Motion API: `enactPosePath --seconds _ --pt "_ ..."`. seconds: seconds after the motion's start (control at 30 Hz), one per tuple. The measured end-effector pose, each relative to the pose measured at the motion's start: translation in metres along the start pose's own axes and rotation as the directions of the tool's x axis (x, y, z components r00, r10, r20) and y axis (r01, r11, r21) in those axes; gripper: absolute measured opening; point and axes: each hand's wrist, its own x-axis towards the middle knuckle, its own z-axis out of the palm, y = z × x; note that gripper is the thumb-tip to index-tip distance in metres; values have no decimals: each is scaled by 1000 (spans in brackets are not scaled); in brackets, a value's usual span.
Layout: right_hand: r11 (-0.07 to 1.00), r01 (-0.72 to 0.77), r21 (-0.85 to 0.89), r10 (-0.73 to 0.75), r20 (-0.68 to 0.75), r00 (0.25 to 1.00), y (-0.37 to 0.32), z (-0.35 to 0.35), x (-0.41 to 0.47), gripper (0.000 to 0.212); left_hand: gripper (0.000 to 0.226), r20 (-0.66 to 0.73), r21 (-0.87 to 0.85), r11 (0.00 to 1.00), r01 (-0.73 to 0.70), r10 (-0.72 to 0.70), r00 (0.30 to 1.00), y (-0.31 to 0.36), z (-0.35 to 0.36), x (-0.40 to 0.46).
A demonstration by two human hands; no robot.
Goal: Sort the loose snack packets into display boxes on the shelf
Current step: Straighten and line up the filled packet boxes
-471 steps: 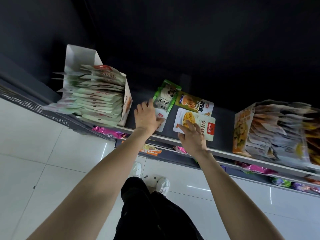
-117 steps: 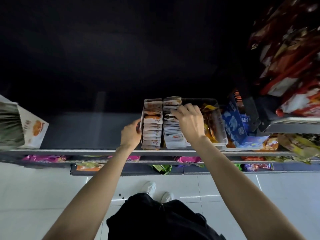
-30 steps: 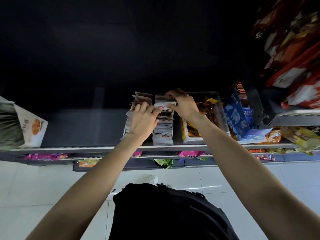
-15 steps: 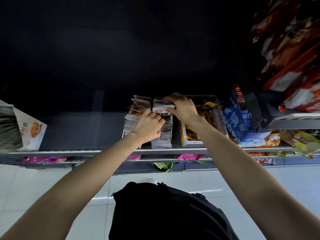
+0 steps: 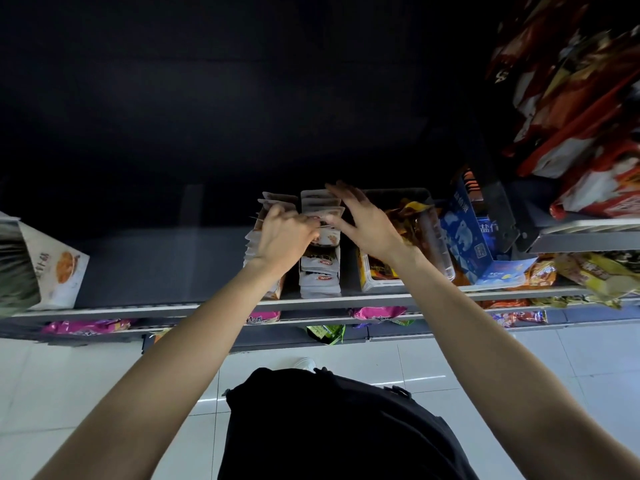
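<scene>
snack packets (image 5: 320, 268) | left hand (image 5: 284, 233) grip pinching one packet | right hand (image 5: 363, 221) fingers spread, touching the row

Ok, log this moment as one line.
left hand: grips white snack packets | right hand: open, fingers on same row | grey shelf

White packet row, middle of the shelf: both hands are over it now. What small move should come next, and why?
Probably press the raised packets down and square the row. The right hand spreads straight fingers over the far end of the white packet row, where several packets stand higher than the near ones. The left hand curls at the packets where this row meets the left row.
</scene>
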Motion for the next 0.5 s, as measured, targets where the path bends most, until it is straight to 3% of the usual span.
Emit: enactPosePath --seconds 0.1,0.17,0.2,0.37,0.5 --pt "969 163 -184 -209 -269 940 -6 10 -31 32 25 -18 -16 1000 25 -25 1000 0 1 -2" --pt "904 291 -313 -361 -197 911 -7 25 -50 23 26 -23 -47 999 17 -18 1000 -1 0 -5" --pt "880 302 -366 -368 -124 921 -8 32 -55 28 27 -21 -70 997 8 -10 1000 -2 0 -6" --pt "779 146 -610 -57 163 985 -22 45 -48 50 29 -32 -67 997 -24 22 999 -4 -1 -6" --pt "666 259 -700 6 353 936 -31 41 -39 41 30 -60 -64 997 -42 38 997 -4 1 -8"
